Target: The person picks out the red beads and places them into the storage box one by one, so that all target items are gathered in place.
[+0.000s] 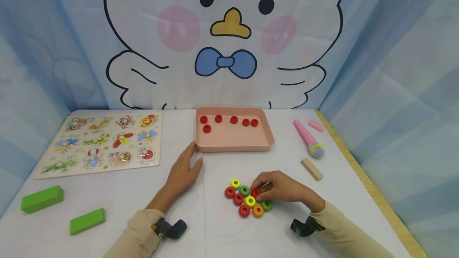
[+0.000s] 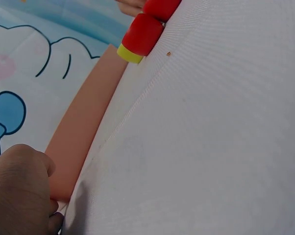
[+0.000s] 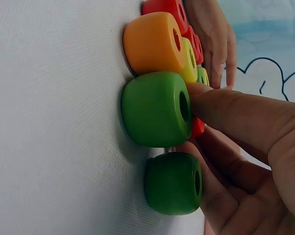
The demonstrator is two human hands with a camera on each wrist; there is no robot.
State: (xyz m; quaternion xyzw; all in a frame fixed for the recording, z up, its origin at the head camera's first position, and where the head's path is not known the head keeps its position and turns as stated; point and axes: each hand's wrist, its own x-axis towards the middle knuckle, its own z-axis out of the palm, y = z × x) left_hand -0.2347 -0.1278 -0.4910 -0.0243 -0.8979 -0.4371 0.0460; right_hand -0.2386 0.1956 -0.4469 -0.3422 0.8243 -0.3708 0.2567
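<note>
Several wooden beads with holes lie in a loose cluster in front of the person. Among them are an orange bead [image 1: 257, 210], a yellow bead [image 1: 250, 201] and a green bead [image 3: 155, 110]. At the cluster's right side the right hand [image 1: 285, 187] pinches a red bead [image 3: 198, 128] between thumb and fingers; the thumb and green beads partly hide it in the right wrist view. The left hand [image 1: 181, 173] lies on the table with extended fingers, fingertips at the near left corner of a pink tray [image 1: 236, 146]. Several red beads [image 1: 234, 120] sit inside that tray.
An insect puzzle board [image 1: 107, 142] lies at the left, with two green blocks [image 1: 42, 199] nearer. To the right are a pink toy microphone [image 1: 306, 136], a pink block [image 1: 316, 126] and a wooden block [image 1: 311, 169]. A printed curtain [image 1: 226, 86] stands behind the table.
</note>
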